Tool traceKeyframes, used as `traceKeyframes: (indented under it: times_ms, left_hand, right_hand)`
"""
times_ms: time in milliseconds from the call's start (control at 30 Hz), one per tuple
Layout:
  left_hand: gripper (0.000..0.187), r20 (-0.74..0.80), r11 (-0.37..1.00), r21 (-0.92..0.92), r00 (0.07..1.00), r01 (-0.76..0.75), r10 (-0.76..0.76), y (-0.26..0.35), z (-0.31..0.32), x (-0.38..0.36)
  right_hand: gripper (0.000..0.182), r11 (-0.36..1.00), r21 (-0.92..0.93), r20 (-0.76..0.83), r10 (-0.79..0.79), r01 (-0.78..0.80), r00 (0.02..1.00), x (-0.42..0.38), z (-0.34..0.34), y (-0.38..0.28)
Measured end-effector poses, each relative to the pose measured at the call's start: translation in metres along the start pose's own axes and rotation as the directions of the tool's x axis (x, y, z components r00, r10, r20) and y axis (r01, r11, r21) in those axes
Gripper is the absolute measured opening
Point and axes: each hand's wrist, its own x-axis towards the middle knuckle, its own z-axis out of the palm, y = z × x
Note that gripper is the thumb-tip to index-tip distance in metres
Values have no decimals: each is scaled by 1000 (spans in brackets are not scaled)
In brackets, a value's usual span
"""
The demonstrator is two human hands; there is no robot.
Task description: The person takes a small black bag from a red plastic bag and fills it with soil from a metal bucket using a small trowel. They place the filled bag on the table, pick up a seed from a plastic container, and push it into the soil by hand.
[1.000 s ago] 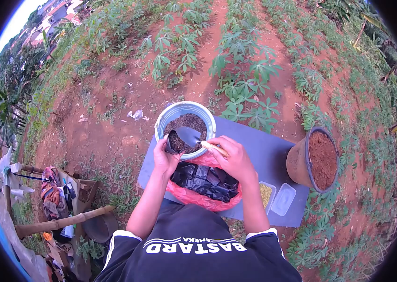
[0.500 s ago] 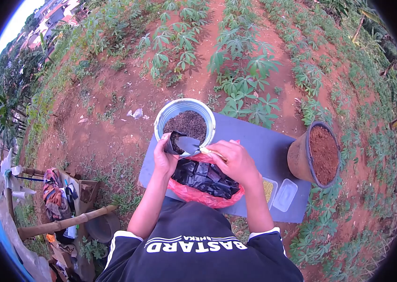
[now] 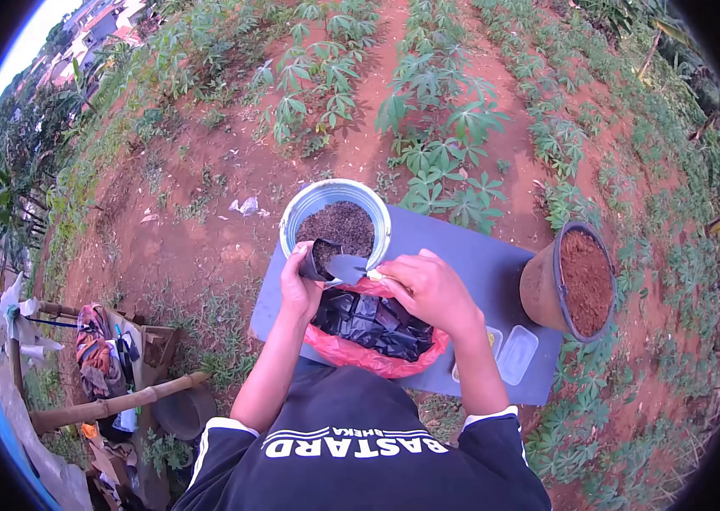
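My left hand (image 3: 297, 291) grips a small black plastic planting bag (image 3: 315, 259), held at the near-left rim of a light-blue bucket (image 3: 290, 213). Dark soil (image 3: 338, 223) partly fills that bucket. In my right hand (image 3: 432, 291) is a garden trowel (image 3: 348, 269) with a grey blade and a pale handle; its blade points left, at the mouth of the planting bag. How much soil the bag holds is hard to see. Below both hands lies a red plastic bag (image 3: 377, 366) full of folded black plastic bags (image 3: 368, 322).
The grey table (image 3: 436, 234) carries a brown pot (image 3: 545, 289) of reddish soil, tilted in view, and a clear plastic container (image 3: 516, 354). Yellow grains (image 3: 491, 339) show partly behind my right forearm. Leafy plants (image 3: 445, 162) grow beyond; a bamboo pole (image 3: 121, 409) is at left.
My right hand and the trowel have shifted slightly right, and the blade has come back from the planting bag's opening. My right forearm now covers more of the yellow grains. The left hand stays nearly still.
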Motion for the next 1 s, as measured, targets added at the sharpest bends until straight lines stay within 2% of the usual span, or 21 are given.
traceKeyframes:
  times_ms: [267, 467, 567, 633, 700, 767, 833, 900, 1000]
  left_hand:
    - [21, -41, 999, -38, 999, -2, 0, 2, -6, 8]
    - [25, -49, 992, -78, 994, 95, -99, 0, -27, 24]
    - [26, -10, 987, -105, 992, 122, -124, 2, -45, 33]
    - [26, -94, 985, -119, 986, 126, -138, 8, -52, 35]
    - [27, -91, 985, -109, 986, 133, -143, 15, -60, 38]
    - [32, -168, 985, -131, 977, 110, -131, 23, -64, 39]
    - [31, -182, 985, -129, 974, 112, -134, 33, -68, 40]
    - [31, -118, 988, -107, 986, 109, -121, 39, -83, 43]
    - [31, -122, 988, -98, 984, 120, -131, 49, -93, 47]
  right_hand:
    - [15, 998, -59, 67, -4, 8, 998, 8, 3, 1]
    - [16, 998, -60, 51, 37, -34, 998, 17, 3, 0]
    - [13, 993, -54, 26, 107, -106, 994, 24, 5, 2]
    - [14, 987, -38, 7, 154, -154, 988, 30, 8, 8]
    - [16, 980, -40, 16, 193, -193, 981, 35, 18, 15]
    - [18, 973, -40, 29, 228, -226, 973, 40, 34, 27]
    - [27, 957, 19, 78, 287, -289, 955, 42, 57, 40]
    - [27, 953, 20, 91, 301, -304, 949, 49, 78, 49]
    - [26, 948, 7, 99, 315, -317, 944, 53, 114, 66]
